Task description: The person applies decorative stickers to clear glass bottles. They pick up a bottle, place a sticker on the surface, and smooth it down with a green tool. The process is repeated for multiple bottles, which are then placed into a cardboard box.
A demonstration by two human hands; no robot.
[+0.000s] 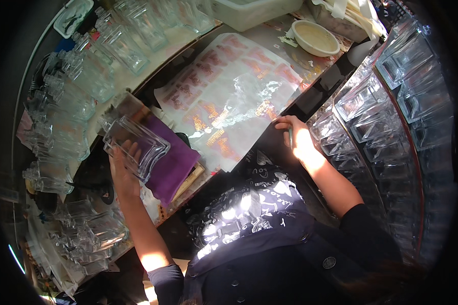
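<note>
My left hand (pixel 125 162) holds a clear, square-shouldered glass bottle (pixel 135 146) from below, tilted with its neck to the upper left. The bottle is over a purple cloth (pixel 171 152) draped on a wooden block. My right hand (pixel 295 135) is at the right edge of a large translucent sheet of decals (pixel 229 103), its fingertips by the corner near a gold-and-pink decal (pixel 266 109). A small, pale, thin piece (pixel 290 137) shows between its thumb and fingers; I cannot tell what it is. Several pink and gold decals lie in rows on the sheet, partly washed out by glare.
Several clear glass bottles (pixel 87 72) lie along the left and back of the bench. At the back are a white plastic tub (pixel 252 13) and a white bowl (pixel 316 38) of liquid. On the right, racks hold many glass bottles (pixel 370 103). Dark scissor-like handles (pixel 106 188) lie left.
</note>
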